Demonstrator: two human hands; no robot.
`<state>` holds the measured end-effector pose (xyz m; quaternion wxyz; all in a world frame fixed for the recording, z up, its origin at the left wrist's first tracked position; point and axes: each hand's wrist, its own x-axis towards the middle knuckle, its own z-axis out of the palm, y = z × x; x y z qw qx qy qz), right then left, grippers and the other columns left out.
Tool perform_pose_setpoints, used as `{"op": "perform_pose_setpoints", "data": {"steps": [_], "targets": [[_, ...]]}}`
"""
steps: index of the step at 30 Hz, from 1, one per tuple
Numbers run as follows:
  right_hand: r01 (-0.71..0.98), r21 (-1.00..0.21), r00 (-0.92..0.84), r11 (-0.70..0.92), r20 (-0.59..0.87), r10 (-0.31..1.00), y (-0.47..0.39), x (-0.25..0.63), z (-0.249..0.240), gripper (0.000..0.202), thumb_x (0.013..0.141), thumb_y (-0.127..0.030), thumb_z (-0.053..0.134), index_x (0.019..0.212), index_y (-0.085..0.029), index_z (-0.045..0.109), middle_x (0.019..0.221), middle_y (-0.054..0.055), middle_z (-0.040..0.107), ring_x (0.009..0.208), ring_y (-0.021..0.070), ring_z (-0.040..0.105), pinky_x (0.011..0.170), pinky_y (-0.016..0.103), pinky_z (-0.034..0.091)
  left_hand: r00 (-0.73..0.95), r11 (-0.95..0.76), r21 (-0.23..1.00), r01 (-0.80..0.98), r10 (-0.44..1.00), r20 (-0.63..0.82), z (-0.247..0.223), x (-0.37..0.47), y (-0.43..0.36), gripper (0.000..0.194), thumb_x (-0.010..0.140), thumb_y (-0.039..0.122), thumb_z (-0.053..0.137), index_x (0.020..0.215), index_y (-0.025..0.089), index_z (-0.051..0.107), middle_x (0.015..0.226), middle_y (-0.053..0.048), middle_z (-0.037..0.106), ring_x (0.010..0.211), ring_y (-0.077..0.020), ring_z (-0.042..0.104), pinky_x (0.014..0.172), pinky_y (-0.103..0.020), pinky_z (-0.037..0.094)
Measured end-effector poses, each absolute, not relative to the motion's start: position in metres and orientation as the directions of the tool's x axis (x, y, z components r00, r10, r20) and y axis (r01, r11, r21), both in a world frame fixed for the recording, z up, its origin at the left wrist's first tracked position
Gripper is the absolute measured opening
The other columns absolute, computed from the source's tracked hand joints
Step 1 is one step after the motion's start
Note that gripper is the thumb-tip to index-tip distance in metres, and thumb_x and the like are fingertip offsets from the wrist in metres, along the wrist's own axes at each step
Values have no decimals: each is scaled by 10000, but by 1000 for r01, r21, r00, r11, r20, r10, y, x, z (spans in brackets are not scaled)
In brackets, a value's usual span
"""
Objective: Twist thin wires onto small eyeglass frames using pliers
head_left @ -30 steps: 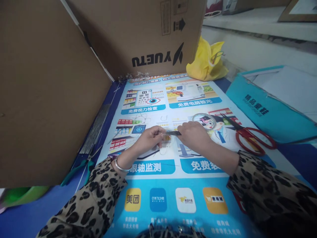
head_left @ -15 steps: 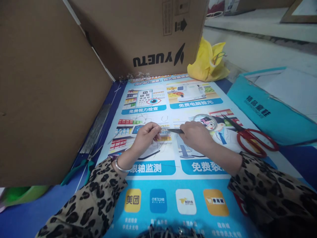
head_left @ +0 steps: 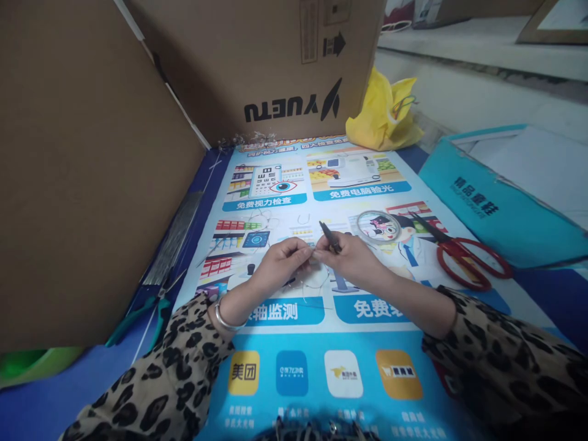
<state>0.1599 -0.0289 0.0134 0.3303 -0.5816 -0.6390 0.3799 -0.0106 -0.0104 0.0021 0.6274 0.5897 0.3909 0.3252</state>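
Observation:
My left hand (head_left: 285,263) is closed in a pinch on a thin wire, its fingertips meeting those of the other hand. My right hand (head_left: 351,254) keeps a slim black tool with a tapered tip (head_left: 329,236) in its palm, the tip pointing up and left; its exact kind is hidden by the fingers. The right thumb and finger also pinch at the wire. Fine wire loops (head_left: 316,278) hang just below the hands, over a printed poster (head_left: 340,340). More bent wire (head_left: 261,220) lies on the poster beyond the left hand.
Red-handled scissors (head_left: 473,260) lie to the right, beside a turquoise box (head_left: 500,190). Teal-handled pliers (head_left: 154,309) and a bundle of straight wires (head_left: 177,236) are on the left. Cardboard walls (head_left: 275,61) stand at the left and back, with a yellow bag (head_left: 383,116) at the back right.
My right hand has moved left to meet the left hand's fingertips. The black tool has swung from pointing left to pointing up, away from the wire.

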Motion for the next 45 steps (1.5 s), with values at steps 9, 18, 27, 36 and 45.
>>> {"op": "perform_pose_setpoints", "data": {"steps": [9, 18, 27, 36, 45], "targets": [[456, -886, -113, 86, 38, 993, -31, 159, 6, 81, 743, -255, 537, 795, -204, 573, 699, -20, 609, 651, 123, 544, 623, 252, 411, 547, 279, 958, -67, 813, -198, 3, -10, -12, 301, 772, 422, 632, 754, 150, 504, 599, 28, 540, 553, -63, 495, 532, -185, 353], [590, -792, -141, 157, 91, 986, -35, 158, 11, 72, 773, -258, 516, 748, -206, 559, 626, -32, 573, 576, 115, 496, 568, 238, 360, 509, 255, 967, -7, 833, -215, 8, -11, -11, 310, 759, 438, 629, 763, 163, 488, 517, 78, 375, 438, -40, 295, 432, -195, 196], [666, -694, -222, 272, 164, 961, -34, 158, 9, 87, 785, -219, 478, 709, -203, 518, 673, -14, 555, 627, 124, 485, 592, 242, 337, 599, 263, 964, -38, 778, -189, 6, -11, -9, 286, 792, 414, 588, 758, 159, 462, 685, 29, 528, 438, -20, 308, 402, -187, 168], [709, -621, -240, 334, 233, 943, -36, 159, 3, 111, 826, -232, 453, 815, -198, 558, 787, 30, 595, 754, 161, 529, 671, 259, 368, 595, 243, 969, -36, 785, -174, 11, -11, -6, 244, 744, 349, 638, 727, 157, 489, 546, 57, 445, 410, -29, 289, 410, -208, 157], [687, -568, -340, 453, 300, 891, -36, 159, -3, 159, 823, -166, 426, 844, -182, 583, 829, 55, 621, 831, 175, 541, 743, 278, 377, 567, 227, 974, 3, 802, -189, 8, -12, -6, 214, 718, 284, 652, 677, 154, 488, 501, 75, 398, 431, -29, 303, 438, -199, 199]]}}
